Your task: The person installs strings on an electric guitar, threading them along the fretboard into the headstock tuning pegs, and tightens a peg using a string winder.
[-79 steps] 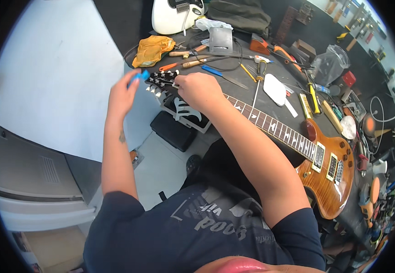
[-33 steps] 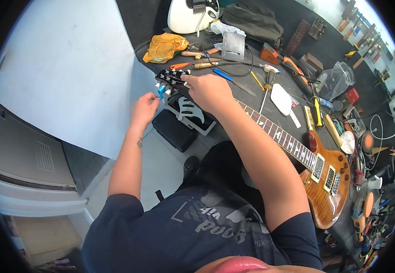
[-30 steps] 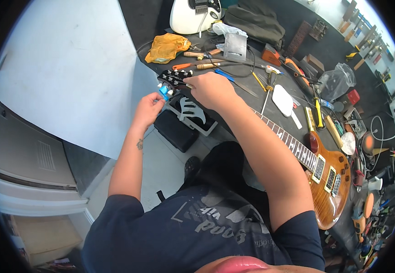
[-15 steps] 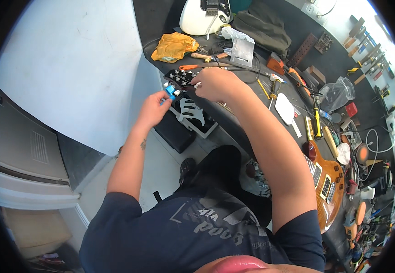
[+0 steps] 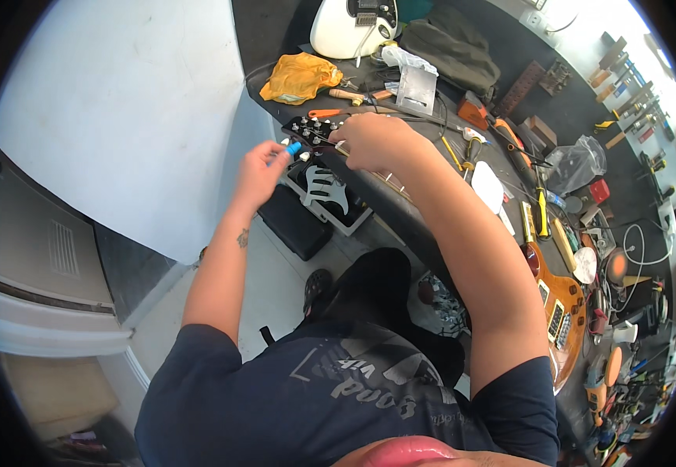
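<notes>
Close to the bench's edge lies a black guitar headstock (image 5: 301, 124) with metal tuners and pale tuning pegs. My left hand (image 5: 260, 175) pinches a blue string winder (image 5: 293, 148) at the pegs on the near side of the headstock. Over the neck just beside the headstock, my right hand (image 5: 377, 144) is closed with its fingers curled down; what they grip is hidden. An amber guitar body (image 5: 568, 307) with pickups and dark knobs rests at the right. My right forearm covers much of the space between body and headstock.
Behind the headstock are a yellow cloth (image 5: 299, 78), an orange-handled tool (image 5: 325, 114) and a white guitar (image 5: 350, 31). Below the bench edge sit a box with a pale pickguard (image 5: 327, 191) and a black case (image 5: 295, 222). Tools crowd the bench's right side.
The blue string winder has turned in my left fingers and now points sideways toward the headstock. My left hand has shifted slightly left; my right hand stays over the neck.
</notes>
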A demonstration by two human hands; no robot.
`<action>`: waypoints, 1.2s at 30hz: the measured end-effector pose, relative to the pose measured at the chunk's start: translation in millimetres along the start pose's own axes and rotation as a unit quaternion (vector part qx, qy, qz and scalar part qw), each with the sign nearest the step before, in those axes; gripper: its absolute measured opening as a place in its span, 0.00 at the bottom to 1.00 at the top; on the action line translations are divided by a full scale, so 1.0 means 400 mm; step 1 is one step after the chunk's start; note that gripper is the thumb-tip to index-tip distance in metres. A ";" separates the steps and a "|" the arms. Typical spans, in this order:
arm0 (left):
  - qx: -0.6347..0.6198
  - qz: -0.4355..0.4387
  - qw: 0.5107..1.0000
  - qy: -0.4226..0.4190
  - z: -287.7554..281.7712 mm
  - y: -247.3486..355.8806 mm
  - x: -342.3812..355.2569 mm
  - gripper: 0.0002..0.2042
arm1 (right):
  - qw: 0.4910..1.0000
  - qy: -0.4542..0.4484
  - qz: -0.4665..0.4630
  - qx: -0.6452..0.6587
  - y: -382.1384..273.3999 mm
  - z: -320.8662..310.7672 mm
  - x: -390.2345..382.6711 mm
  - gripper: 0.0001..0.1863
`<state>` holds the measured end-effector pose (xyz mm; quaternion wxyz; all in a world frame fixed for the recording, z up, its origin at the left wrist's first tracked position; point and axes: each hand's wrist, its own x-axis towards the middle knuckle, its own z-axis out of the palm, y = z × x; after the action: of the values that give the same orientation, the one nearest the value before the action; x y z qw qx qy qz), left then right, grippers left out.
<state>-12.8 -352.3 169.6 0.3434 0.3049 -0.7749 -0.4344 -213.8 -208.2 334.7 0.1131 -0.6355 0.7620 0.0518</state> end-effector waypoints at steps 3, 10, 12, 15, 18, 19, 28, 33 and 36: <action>0.018 0.013 0.997 0.079 -0.004 -0.014 -0.002 0.11 | 1.000 -0.004 -0.003 0.003 -0.005 -0.002 0.003 0.32; 0.081 0.072 0.994 -0.030 0.005 0.031 -0.021 0.09 | 0.999 0.015 -0.028 -0.007 0.029 0.021 0.014 0.33; 0.030 0.071 0.997 0.019 0.002 0.011 -0.009 0.09 | 0.999 0.023 -0.033 -0.004 0.029 0.021 0.015 0.33; 0.011 0.059 0.994 0.089 0.006 -0.018 -0.005 0.10 | 0.999 0.017 -0.029 -0.003 0.017 0.011 0.004 0.33; 0.054 0.031 0.993 0.101 0.005 0.001 -0.004 0.10 | 1.000 0.006 -0.021 -0.021 0.010 0.008 0.003 0.34; 0.065 0.010 0.994 0.093 0.001 0.011 -0.005 0.10 | 0.999 0.007 -0.022 -0.039 0.011 0.008 0.005 0.34; 0.059 0.019 0.995 0.079 -0.006 -0.010 -0.004 0.10 | 0.991 -0.056 -0.056 -0.112 -0.012 -0.016 0.043 0.47; 0.038 -0.013 0.996 0.074 -0.004 -0.013 0.008 0.10 | 0.988 -0.054 -0.067 -0.125 0.011 0.006 0.104 0.48; 0.037 -0.009 0.996 0.086 -0.011 -0.030 0.012 0.11 | 0.989 -0.121 -0.054 -0.058 0.001 -0.024 0.098 0.51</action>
<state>-10.1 -363.3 162.0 0.3929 0.3606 -0.7554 -0.3807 -221.9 -247.8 334.8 0.1706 -0.6700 0.7032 0.1661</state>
